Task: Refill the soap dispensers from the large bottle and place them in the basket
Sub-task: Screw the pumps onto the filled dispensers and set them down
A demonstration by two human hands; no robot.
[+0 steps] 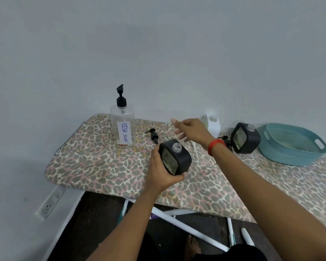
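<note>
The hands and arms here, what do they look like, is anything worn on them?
Both forearms are bare, with no sleeves in view and no gloves. The right hand has a red-orange band around its wrist. The left hand wears nothing that shows: no ring, watch or band. No markings show on either arm.

Basket right of second dispenser

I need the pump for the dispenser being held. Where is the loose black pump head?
In the head view, the black pump head lies on the leopard-print board, between the DISH SOAP bottle and the held dispenser.
</note>
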